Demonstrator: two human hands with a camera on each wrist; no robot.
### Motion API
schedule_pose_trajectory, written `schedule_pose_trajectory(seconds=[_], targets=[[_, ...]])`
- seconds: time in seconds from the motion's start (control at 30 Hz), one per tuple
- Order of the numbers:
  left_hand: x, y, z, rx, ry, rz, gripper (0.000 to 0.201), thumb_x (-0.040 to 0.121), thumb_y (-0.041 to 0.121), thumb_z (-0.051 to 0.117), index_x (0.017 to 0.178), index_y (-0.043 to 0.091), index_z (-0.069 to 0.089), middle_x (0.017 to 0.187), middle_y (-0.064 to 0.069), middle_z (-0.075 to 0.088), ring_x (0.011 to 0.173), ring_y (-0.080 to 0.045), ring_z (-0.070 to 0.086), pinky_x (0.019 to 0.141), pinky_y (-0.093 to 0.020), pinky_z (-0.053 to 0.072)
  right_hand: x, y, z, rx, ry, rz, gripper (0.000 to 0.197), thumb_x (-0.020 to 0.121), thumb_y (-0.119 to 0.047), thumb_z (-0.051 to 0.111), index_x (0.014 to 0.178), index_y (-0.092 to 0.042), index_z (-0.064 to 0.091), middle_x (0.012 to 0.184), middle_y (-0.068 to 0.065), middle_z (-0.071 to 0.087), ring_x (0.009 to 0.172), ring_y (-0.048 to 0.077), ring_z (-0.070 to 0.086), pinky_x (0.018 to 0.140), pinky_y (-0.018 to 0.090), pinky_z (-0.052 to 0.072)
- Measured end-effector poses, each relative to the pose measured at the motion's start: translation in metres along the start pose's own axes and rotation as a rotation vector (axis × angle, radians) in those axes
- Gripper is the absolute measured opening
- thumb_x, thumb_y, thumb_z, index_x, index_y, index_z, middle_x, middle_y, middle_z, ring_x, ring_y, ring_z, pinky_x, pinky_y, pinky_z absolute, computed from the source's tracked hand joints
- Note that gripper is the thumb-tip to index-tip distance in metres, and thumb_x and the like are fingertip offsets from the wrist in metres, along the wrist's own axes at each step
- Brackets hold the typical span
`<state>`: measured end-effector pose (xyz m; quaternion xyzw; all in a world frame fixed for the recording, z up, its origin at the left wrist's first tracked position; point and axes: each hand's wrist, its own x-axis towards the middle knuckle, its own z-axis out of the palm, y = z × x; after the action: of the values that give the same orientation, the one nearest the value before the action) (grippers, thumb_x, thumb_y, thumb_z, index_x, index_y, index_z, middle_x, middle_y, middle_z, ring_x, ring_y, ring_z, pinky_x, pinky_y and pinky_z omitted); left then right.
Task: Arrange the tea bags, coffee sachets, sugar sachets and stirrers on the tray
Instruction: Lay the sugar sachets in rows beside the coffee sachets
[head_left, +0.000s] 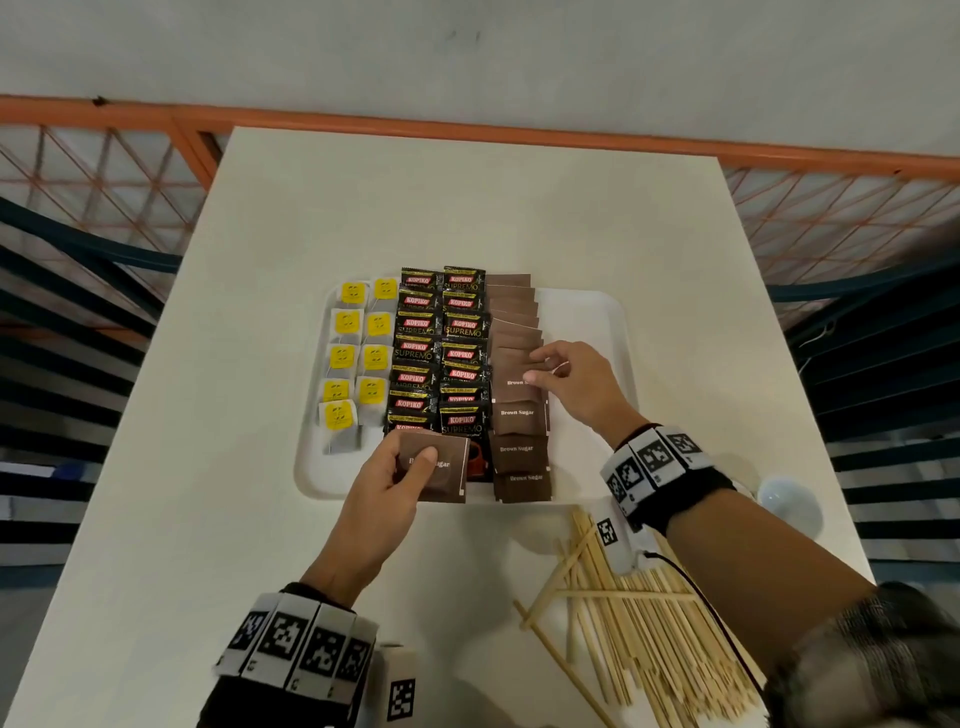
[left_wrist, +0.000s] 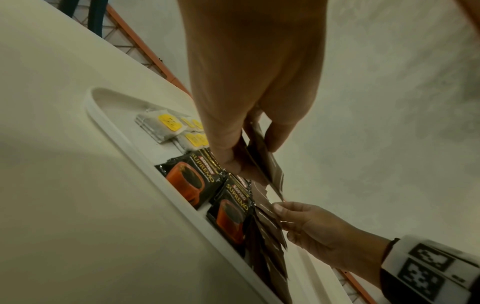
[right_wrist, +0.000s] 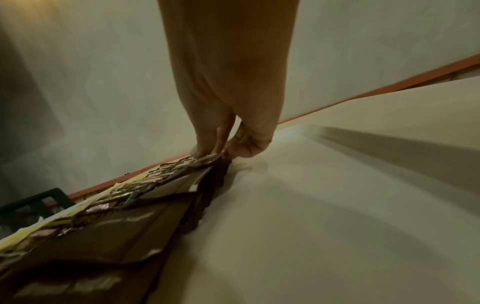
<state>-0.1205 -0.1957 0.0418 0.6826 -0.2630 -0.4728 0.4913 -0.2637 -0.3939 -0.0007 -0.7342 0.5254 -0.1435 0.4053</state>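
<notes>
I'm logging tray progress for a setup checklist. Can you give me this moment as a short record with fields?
tray: white, on the table
tea bags: two columns, far left
coffee sachets: two columns, middle
sugar sachets: one overlapping column, right of the coffee
left hand: holds a small stack of sugar sachets
right hand: pinches a sachet in the column
stirrers: loose on the table, off the tray

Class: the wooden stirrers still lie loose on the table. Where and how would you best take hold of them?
Probably grip the stirrers across mid-length, coming from above with the right hand, since they lie flat, mostly parallel, beside the tray. The crossed ones near the pile's left edge need gathering first.
</notes>
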Motion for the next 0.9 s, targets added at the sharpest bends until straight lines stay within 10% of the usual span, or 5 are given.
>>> schedule_pose_trajectory(seconds=[0.27, 0.47, 0.73, 0.9], targets=[[0.005, 0.003, 0.007, 0.027, -0.033, 0.024, 0.016, 0.093, 0.018, 0.050, 0.103, 0.028, 0.057, 0.100, 0.002, 0.065, 0.093, -0.009, 0.063, 0.067, -0.014, 0.052, -0.032, -0.025, -0.006, -0.040, 0.097, -0.102, 0.017, 0.093, -0.023, 0.052, 0.104, -0.015, 0.062, 0.098, -0.002, 0.060, 0.078, 0.004, 0.050, 0.068, 0.009, 0.036], [0.013, 0.013, 0.012, -0.013, -0.007, 0.088, 0.022, 0.087, 0.018, 0.059, 0.096, 0.037, 0.062, 0.096, 0.006, 0.069, 0.093, -0.011, 0.065, 0.080, -0.026, 0.054, -0.078, -0.052, -0.001, 0.280, -0.418, -0.077, 0.020, 0.091, -0.029, 0.055, 0.105, -0.016, 0.060, 0.092, 0.003, 0.067, 0.077, 0.012, 0.063, 0.068, 0.019, 0.052], [0.017, 0.010, 0.010, 0.024, 0.002, 0.073, 0.024, 0.090, 0.016, 0.055, 0.109, 0.030, 0.060, 0.103, 0.011, 0.065, 0.099, -0.013, 0.064, 0.086, -0.035, 0.054, -0.055, -0.047, -0.001, 0.542, -0.393, 0.036, 0.013, 0.088, -0.008, 0.059, 0.101, -0.011, 0.061, 0.089, 0.001, 0.067, 0.075, 0.011, 0.065, 0.071, 0.024, 0.057], [0.018, 0.004, -0.005, 0.036, 0.013, 0.074, 0.032, 0.091, 0.009, 0.052, 0.103, 0.037, 0.061, 0.109, 0.011, 0.061, 0.104, -0.016, 0.060, 0.080, -0.034, 0.055, -0.014, -0.029, -0.006, 0.531, -0.105, 0.175, 0.007, 0.087, -0.006, 0.061, 0.084, -0.013, 0.060, 0.075, 0.002, 0.064, 0.062, 0.009, 0.060, 0.058, 0.018, 0.046]])
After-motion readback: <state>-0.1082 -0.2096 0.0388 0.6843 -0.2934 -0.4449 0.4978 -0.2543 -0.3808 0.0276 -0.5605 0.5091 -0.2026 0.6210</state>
